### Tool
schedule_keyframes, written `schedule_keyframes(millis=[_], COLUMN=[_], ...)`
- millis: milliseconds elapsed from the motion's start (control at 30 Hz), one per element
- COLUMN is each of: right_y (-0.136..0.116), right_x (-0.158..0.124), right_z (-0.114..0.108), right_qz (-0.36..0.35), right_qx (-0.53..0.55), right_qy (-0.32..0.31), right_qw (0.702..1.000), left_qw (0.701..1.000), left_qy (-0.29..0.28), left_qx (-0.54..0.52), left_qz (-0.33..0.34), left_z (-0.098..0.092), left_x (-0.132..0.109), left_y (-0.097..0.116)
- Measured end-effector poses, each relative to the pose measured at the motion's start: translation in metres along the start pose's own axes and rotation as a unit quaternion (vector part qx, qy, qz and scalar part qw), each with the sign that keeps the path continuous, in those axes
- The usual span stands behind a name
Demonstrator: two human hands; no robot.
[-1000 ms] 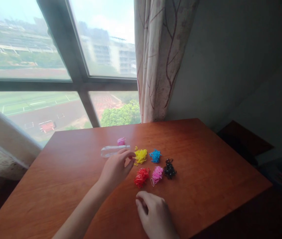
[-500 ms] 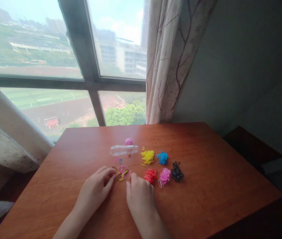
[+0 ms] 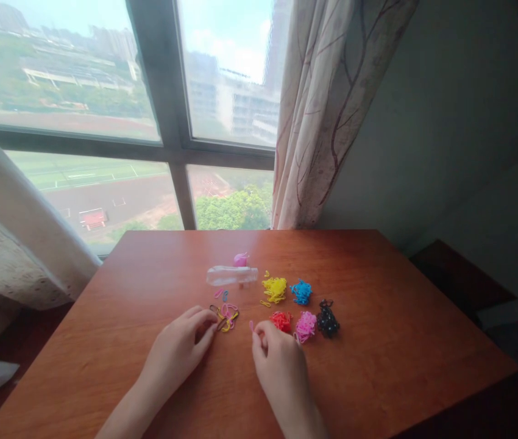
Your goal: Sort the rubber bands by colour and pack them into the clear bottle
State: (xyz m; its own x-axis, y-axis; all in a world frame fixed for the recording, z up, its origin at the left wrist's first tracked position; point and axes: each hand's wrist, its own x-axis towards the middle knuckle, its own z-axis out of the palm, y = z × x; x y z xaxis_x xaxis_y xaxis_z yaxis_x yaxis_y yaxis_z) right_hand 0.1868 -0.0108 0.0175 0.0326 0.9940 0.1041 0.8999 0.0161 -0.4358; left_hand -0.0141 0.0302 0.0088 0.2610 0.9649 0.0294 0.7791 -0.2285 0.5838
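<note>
My left hand (image 3: 186,338) is closed in a pinch on the near-left end of a cluster of pink, yellow and black small loops (image 3: 229,316), which look joined together. A dark loop is at its fingertips. Just right of it, my right hand (image 3: 280,353) pinches a single pink loop (image 3: 251,326) between thumb and forefinger, apart from the cluster. Behind the right hand lies a pile of red loops (image 3: 281,320), partly hidden by the fingers. A pile of pink loops (image 3: 305,326) sits to its right. Whether the loops are rubber or plastic I cannot tell.
Piles of yellow loops (image 3: 275,289), blue loops (image 3: 301,292) and black loops (image 3: 328,321) lie on the brown wooden table (image 3: 378,341). A clear plastic tube-like container (image 3: 231,276) lies farther back, with a pink object (image 3: 241,260) behind it. The window and curtain (image 3: 318,122) border the far edge.
My right hand has moved right, away from the cluster, and now shows a pink loop in its fingertips. My left hand stays at the cluster. The camera view has shifted slightly.
</note>
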Motion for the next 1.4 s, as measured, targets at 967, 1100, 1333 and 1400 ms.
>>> schedule_keyframes(millis=[967, 1100, 1333, 1400], right_y=[0.083, 0.049, -0.012, -0.023], right_x=[-0.005, -0.007, 0.000, 0.005], right_z=[-0.042, -0.028, 0.005, 0.011], right_qz=[0.033, -0.015, -0.063, -0.081], right_qx=[0.036, 0.051, 0.004, -0.008], right_qy=[0.091, 0.055, -0.060, -0.081], right_qw=[0.995, 0.997, 0.996, 0.993], left_qw=[1.000, 1.000, 1.000, 1.000], left_qy=[-0.007, -0.007, -0.021, -0.025], left_qx=[0.010, 0.016, 0.009, 0.005], left_qz=[-0.001, -0.005, 0.001, 0.004], left_z=[0.000, -0.001, 0.001, 0.001], left_x=[0.001, 0.001, -0.001, -0.001], left_y=[0.001, 0.003, 0.003, 0.002])
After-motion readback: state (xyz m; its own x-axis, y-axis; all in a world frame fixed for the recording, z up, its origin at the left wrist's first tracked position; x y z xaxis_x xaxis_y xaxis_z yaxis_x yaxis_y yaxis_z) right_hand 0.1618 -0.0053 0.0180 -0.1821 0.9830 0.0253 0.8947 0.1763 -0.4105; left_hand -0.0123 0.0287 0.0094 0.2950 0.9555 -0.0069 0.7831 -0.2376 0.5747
